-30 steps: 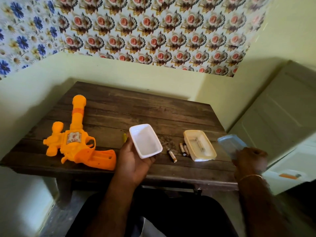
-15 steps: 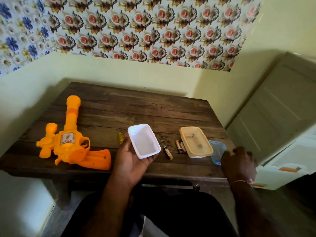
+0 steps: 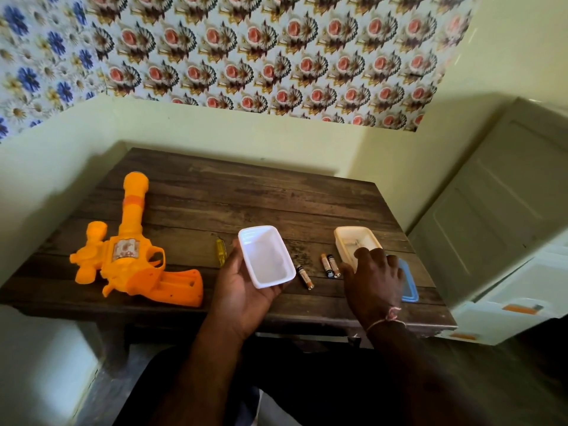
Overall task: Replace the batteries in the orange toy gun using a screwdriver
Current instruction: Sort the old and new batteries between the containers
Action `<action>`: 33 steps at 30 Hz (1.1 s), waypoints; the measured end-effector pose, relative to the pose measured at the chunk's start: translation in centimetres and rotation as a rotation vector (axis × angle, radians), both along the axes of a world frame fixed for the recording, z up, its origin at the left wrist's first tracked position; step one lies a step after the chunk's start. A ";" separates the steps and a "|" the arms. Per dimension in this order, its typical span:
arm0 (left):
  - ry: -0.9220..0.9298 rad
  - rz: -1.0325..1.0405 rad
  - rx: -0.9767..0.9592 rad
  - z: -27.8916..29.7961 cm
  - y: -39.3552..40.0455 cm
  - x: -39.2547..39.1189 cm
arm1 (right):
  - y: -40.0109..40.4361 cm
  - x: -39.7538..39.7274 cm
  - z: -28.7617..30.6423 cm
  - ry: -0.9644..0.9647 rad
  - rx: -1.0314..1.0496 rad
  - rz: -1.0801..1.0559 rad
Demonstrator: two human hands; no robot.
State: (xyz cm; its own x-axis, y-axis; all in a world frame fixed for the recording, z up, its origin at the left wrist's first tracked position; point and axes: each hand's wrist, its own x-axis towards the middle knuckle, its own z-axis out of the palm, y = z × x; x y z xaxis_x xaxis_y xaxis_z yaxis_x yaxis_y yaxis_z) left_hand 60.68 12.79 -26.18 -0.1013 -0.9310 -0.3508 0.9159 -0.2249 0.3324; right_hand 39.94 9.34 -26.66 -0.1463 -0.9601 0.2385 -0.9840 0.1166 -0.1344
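The toy gun (image 3: 132,259) lies at the table's (image 3: 246,198) nine o'clock, untouched. The left hand (image 3: 242,290) cradles a white tub (image 3: 266,256); the right hand (image 3: 373,278), fingers spread, rests on the cream tub (image 3: 350,238). Gather batteries (image 3: 330,265) carefully, keeping the screwdriver (image 3: 220,250) reachable.

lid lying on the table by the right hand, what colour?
Blue-rimmed, translucent lid, partly hidden by the right hand; head view.

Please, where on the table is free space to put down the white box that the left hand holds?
The far half of the table, behind the white box and cream tray, looks bare. Crowded: the near strip, with toy gun, screwdriver, batteries, right hand.
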 end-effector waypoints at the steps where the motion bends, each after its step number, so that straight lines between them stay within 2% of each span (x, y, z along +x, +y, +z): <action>1: -0.004 0.005 -0.002 0.1 -0.1 -0.1 | -0.1 0.3 0.2 -0.008 -0.025 0.022; 3: -0.009 0.013 -0.016 0.3 -0.1 -0.2 | -0.1 1.5 0.1 0.002 -0.078 0.144; 5: -0.003 0.017 -0.036 0.3 0.0 -0.2 | -0.1 3.3 -0.4 0.040 -0.031 0.299; 6: 0.004 0.015 -0.046 0.3 0.0 -0.2 | 0.0 4.3 -0.7 -0.008 0.012 0.317; 8: 0.017 0.010 -0.059 0.3 0.1 0.0 | 0.0 5.6 -1.1 -0.114 0.073 0.284; 14: -0.007 0.006 -0.083 -0.1 0.0 0.3 | -0.8 6.3 -2.2 -0.093 0.163 0.167; 20: 0.011 0.005 -0.086 0.0 -0.2 0.2 | -0.5 6.0 -1.9 -0.032 0.092 0.183; 26: 0.010 0.012 -0.087 0.0 -0.2 0.2 | -1.1 6.5 -2.8 -0.057 0.152 0.152; 33: 0.023 -0.002 -0.080 0.2 0.0 0.3 | -1.0 6.3 -3.2 0.004 0.055 0.189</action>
State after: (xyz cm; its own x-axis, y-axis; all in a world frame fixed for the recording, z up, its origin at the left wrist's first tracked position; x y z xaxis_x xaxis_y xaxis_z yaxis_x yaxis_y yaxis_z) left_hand 60.96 12.76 -25.99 -0.1102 -0.9556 -0.2731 0.9230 -0.2003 0.3286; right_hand 46.29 8.38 -29.88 0.0389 -0.9819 0.1854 -0.9897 -0.0635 -0.1285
